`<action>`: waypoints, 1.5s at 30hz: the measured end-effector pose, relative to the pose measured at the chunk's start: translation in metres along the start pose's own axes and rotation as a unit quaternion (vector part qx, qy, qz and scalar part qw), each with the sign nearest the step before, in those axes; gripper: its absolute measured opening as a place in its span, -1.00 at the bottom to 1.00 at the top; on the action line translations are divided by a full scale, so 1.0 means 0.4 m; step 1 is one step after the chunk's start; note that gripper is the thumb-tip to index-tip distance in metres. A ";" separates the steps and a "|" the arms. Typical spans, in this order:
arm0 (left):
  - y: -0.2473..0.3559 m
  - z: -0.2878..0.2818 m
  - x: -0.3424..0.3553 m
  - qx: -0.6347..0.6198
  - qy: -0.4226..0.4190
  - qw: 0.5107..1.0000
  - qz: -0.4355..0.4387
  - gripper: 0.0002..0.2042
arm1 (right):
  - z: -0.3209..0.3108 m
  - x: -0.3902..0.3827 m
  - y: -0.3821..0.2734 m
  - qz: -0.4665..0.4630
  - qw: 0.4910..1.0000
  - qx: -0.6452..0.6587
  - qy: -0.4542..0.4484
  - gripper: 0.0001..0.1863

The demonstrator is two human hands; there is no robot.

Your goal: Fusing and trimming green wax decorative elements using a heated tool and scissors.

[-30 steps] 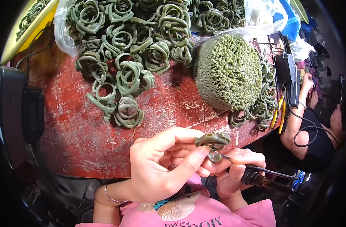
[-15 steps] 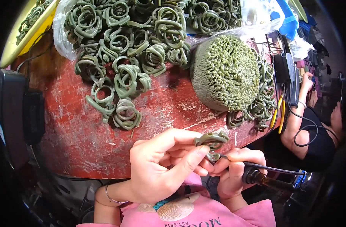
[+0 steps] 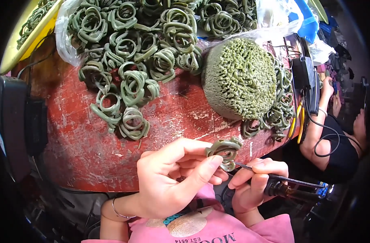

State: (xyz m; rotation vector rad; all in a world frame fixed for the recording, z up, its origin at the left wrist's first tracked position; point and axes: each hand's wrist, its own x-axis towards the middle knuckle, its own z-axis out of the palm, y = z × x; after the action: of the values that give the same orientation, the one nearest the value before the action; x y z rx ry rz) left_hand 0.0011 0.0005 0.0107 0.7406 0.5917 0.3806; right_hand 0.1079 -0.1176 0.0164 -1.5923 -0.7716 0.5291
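My left hand (image 3: 177, 180) pinches a curled green waxy-looking piece (image 3: 229, 148) between thumb and forefinger, above the front edge of the scratched red table (image 3: 71, 154). Just right of it, my right hand (image 3: 256, 186) grips a slim dark pen-like tool (image 3: 281, 177) with a cord; its thin metal tip points at the lower part of the piece. Beyond my hands lie many similar green ring clusters (image 3: 132, 123), heaped toward the back. A round, rough-topped pale green block (image 3: 239, 79) sits among them at the right.
A yellow tray (image 3: 15, 52) of green pieces, a clear plastic bag (image 3: 67, 40) and a blue container (image 3: 308, 22) line the back. Dark devices (image 3: 302, 73) with cords and yellow-handled tools (image 3: 294, 119) edge the right side, where another person's arm (image 3: 318, 141) shows. A black device (image 3: 15, 113) stands at left.
The held piece has turned, showing more of its rings, and shifted slightly left. My right hand has moved a little to the right with the tool.
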 end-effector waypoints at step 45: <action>-0.025 -0.004 0.011 0.095 -0.003 0.988 0.125 -0.78 | 0.001 -0.008 0.021 -0.013 0.998 0.063 0.013 -0.82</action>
State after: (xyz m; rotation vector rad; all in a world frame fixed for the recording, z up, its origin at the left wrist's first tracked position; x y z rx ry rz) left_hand 0.0047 -0.0034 0.0010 1.0036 0.5344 0.5577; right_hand 0.1070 -0.1201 0.0078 -1.4688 -0.7244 0.5281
